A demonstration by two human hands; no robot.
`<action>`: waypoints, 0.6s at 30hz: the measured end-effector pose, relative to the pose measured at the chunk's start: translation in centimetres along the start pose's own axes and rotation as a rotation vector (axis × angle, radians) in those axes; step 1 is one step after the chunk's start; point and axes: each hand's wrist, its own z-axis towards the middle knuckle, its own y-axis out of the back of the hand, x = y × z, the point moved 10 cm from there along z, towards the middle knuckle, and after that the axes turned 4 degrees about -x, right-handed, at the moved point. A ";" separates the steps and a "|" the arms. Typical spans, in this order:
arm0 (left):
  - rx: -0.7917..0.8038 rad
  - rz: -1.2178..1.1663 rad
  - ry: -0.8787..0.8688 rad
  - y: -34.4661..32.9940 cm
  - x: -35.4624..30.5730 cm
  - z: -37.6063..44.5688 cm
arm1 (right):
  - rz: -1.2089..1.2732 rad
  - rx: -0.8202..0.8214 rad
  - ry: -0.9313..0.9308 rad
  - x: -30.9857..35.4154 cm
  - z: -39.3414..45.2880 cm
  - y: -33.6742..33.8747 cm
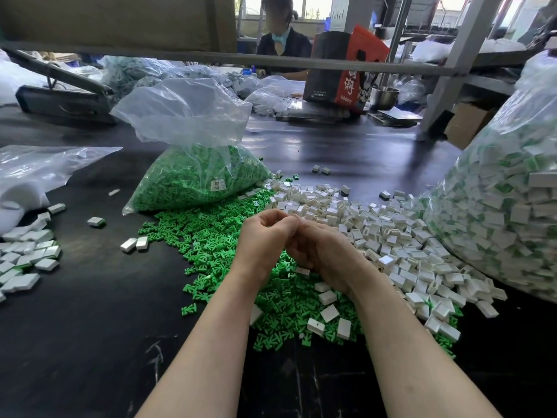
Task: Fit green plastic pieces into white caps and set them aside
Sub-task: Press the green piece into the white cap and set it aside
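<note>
Head view: left hand (265, 233) and right hand (319, 251) are curled and pressed together over the worktop middle, fingertips meeting; can't tell what they pinch, piece hidden. Loose green pieces (217, 245) are heaped under the hands, white caps (376, 233) just right of them, finished caps (27, 254) at the left edge. Parts look light, stiff, a bit slick; probably best pinching a cap by its flat sides, open end up.

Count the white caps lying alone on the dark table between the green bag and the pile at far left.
3: one small white cap by itself, and two white caps side by side nearer the green pieces.
</note>
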 end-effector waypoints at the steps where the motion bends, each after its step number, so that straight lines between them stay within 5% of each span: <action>1: 0.003 -0.021 0.009 -0.1 0.1 0.0 | -0.006 -0.004 0.002 0.0 0.0 0.0; 18: 0.022 -0.115 0.051 -0.6 0.3 0.0 | 0.006 -0.049 0.009 0.2 0.0 0.3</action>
